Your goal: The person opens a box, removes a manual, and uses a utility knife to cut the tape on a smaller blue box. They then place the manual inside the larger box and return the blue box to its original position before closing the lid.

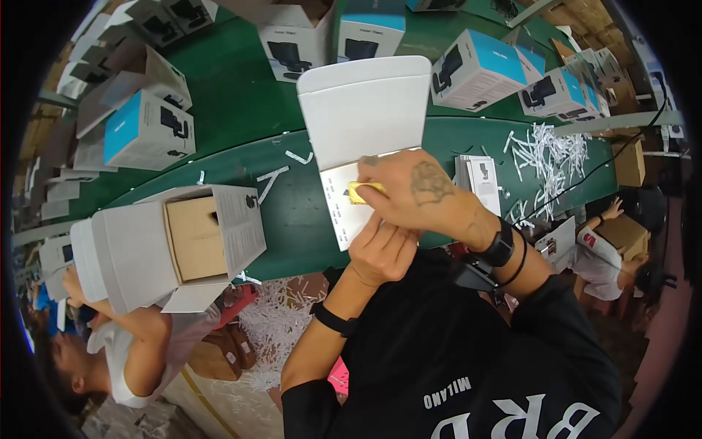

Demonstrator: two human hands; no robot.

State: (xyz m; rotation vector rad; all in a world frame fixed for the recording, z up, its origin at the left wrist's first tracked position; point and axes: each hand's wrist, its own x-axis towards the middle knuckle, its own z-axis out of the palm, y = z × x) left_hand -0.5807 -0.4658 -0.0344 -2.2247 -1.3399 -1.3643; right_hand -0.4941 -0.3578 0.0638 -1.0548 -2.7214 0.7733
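Note:
In front of my chest stands a white cardboard box (368, 117), its lid flap raised and a printed face turned toward the left. My right hand (420, 189) lies over the box, thumb and fingers pinching a small yellow piece (358, 192) against the printed face. Whether that piece is cloth or sponge I cannot make out. Below it, my left hand (382, 252) has its fingers curled closed around the box's near edge and steadies it. My hands cover most of the box's lower part.
An open carton (197, 238) with a brown insert stands at the left on the green table (289, 212). A stack of leaflets (479, 179) and shredded paper (548, 157) lie to the right. Several printed cartons (479, 69) line the back. Co-workers are at both sides.

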